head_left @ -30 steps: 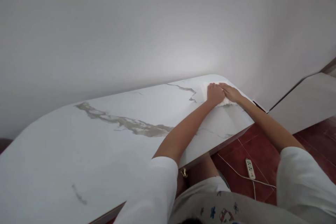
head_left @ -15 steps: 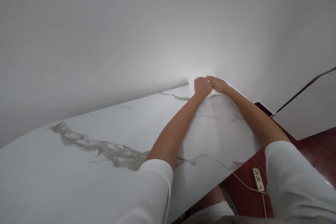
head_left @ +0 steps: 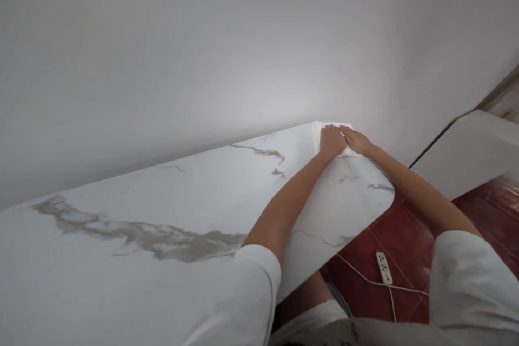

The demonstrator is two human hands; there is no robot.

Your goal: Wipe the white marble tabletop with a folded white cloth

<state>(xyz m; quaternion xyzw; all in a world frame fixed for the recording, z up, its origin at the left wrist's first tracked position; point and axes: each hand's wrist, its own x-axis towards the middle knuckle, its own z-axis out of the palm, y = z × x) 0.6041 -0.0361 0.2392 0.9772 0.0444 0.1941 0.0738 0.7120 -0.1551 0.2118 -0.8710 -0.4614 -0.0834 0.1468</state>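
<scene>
A white wiping cloth (head_left: pixel 317 132) lies flat on the far right part of a white marble-patterned tabletop (head_left: pixel 194 184), along its back edge by the wall. My left hand (head_left: pixel 333 141) presses on it, its fingers close together and slightly bent over the cloth. Just to the right, my right hand (head_left: pixel 356 140) bears on the same cloth, with its fingertips against the left hand. Both hands are closed on the cloth, and their palms are hidden. Both arms reach forward over the table.
A pale wall (head_left: pixel 243 54) rises right behind the table's back edge. Off the rounded right corner lies a dark red tiled floor (head_left: pixel 409 248), with a white power strip (head_left: pixel 383 268) and its cable (head_left: pixel 365 277). A pale panel (head_left: pixel 466 151) stands farther right.
Both hands and the cloth have slid right along the tabletop, away from the grey vein near the back edge. The view has shifted, showing more of the table's right corner.
</scene>
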